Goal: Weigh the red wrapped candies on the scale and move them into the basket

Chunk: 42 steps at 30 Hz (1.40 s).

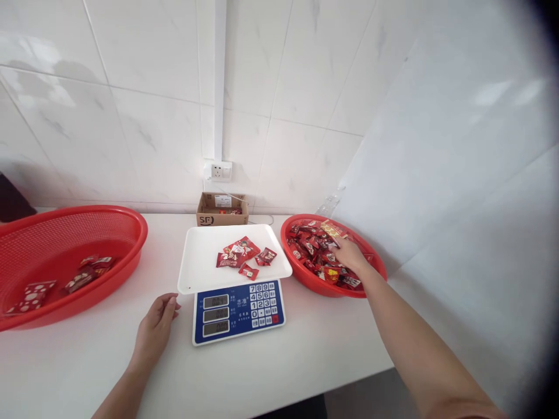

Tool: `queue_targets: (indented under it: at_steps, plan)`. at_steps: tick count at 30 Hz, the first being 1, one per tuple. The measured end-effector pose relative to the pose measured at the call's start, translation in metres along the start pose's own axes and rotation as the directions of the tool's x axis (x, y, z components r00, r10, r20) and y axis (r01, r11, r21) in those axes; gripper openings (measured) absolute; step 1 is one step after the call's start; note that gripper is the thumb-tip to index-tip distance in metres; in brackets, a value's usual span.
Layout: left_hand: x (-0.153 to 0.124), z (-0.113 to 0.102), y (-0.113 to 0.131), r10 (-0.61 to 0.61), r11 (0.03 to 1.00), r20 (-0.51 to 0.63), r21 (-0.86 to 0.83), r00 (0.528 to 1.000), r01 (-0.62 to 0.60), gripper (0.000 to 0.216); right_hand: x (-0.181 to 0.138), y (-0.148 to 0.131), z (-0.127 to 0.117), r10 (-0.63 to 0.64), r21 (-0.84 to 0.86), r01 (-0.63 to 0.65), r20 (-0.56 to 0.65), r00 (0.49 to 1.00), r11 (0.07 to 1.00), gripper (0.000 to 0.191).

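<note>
A blue electronic scale (238, 311) with a white weighing tray (205, 256) stands in the middle of the white table. Several red snack packets (243, 255) lie on the tray. My left hand (156, 327) rests on the table just left of the scale, fingers loosely curled, holding nothing. My right hand (348, 254) reaches into the round red basket (314, 281) on the right, its fingers down among the red packets (315, 251) piled there. Whether they grip one is hidden.
A large red oval basket (87, 290) with a few packets sits at the left. A small cardboard box (222, 209) stands against the tiled wall under a wall socket (218, 171). A white wall closes the right side.
</note>
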<state>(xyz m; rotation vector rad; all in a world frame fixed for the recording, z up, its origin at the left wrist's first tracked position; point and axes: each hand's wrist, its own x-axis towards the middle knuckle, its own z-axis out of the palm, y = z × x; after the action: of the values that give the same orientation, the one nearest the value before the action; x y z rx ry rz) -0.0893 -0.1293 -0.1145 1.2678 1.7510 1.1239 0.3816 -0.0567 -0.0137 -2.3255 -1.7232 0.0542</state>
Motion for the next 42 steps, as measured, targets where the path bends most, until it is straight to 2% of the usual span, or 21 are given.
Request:
queue_targets:
  at_steps: [2,4,8,10,15,19,21,23,26,30,35,42]
  plan:
    - [0.000,0.000,0.000,0.006,1.000,-0.005,-0.018,1.000,-0.006,0.048,-0.006,-0.011,-0.007,0.001,0.041,0.003,-0.093,0.996,0.999,0.034]
    - [-0.002,0.001,0.002,0.006,0.999,-0.007,-0.039,1.000,-0.006,0.048,-0.016,-0.029,-0.011,-0.030,0.151,0.054,-0.154,0.988,0.987,0.032]
    - [-0.004,0.001,0.006,0.010,0.998,-0.022,-0.063,1.000,-0.011,0.046,-0.044,-0.075,-0.005,-0.150,0.487,0.183,-0.107,0.983,0.854,0.034]
    - [-0.005,0.002,0.006,0.020,0.997,-0.033,-0.068,0.999,-0.022,0.044,-0.057,-0.097,0.001,-0.221,0.569,0.245,-0.112,0.969,0.785,0.034]
    - [-0.005,0.003,0.002,0.028,0.996,-0.027,-0.078,0.999,-0.030,0.043,-0.073,-0.137,0.016,-0.341,0.557,0.355,-0.132,0.931,0.751,0.034]
    - [-0.007,0.002,0.004,0.030,0.997,-0.026,-0.077,0.999,-0.031,0.041,-0.081,-0.153,0.021,-0.463,0.526,0.447,-0.111,0.879,0.724,0.043]
    - [-0.008,0.002,0.007,0.022,0.997,-0.027,-0.074,0.999,-0.024,0.041,-0.085,-0.154,0.021,-0.513,0.490,0.495,-0.108,0.851,0.718,0.046]
    - [-0.009,0.001,0.008,0.019,0.998,-0.024,-0.067,1.000,-0.020,0.042,-0.088,-0.149,0.020,-0.515,0.448,0.521,-0.147,0.845,0.727,0.045]
    - [-0.008,0.001,0.008,0.029,0.998,-0.019,-0.058,0.999,-0.030,0.041,-0.090,-0.132,0.018,-0.463,0.408,0.505,-0.205,0.862,0.761,0.041]
    - [-0.006,0.002,0.006,0.032,0.998,-0.020,-0.060,0.999,-0.033,0.040,-0.089,-0.100,0.017,-0.371,0.355,0.429,-0.220,0.902,0.831,0.038]
    - [-0.008,0.002,0.008,0.018,0.998,-0.021,-0.056,1.000,-0.019,0.040,-0.093,-0.072,0.026,-0.253,0.340,0.277,-0.115,0.961,0.899,0.038]
    - [-0.008,0.002,0.008,0.020,0.999,-0.028,-0.041,0.999,-0.021,0.039,-0.096,-0.071,0.033,-0.159,0.229,0.164,-0.039,0.987,0.960,0.040]
